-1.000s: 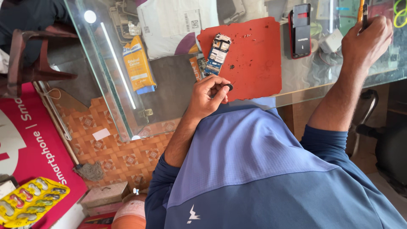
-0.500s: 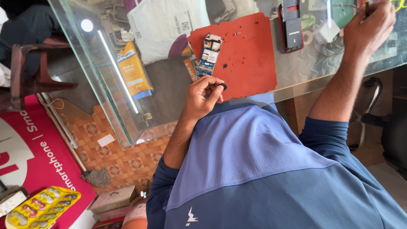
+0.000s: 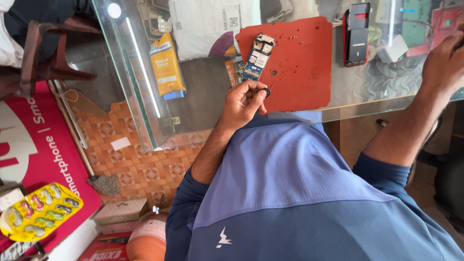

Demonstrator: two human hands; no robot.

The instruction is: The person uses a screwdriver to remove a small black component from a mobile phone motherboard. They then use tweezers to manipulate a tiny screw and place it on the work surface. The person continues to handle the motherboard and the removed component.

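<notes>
My left hand [image 3: 241, 102] pinches 1 small black round part [image 3: 267, 92] at the red mat's [image 3: 302, 63] lower edge, mid-frame, below the bare circuit board [image 3: 257, 57]; my right hand's [image 3: 443, 65] grip I cannot tell.

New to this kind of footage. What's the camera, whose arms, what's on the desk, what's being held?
There is no machine here: a person works with bare hands, and the one camera sits on their head, looking down over their blue shirt. The left hand pinches a small dark round part at the edge of a red mat on a glass desk. A bare circuit board lies on the mat. The right hand reaches to the far right edge of the frame; what it grips is cut off. Also on the desk: a black and red phone and an orange packet.
</notes>
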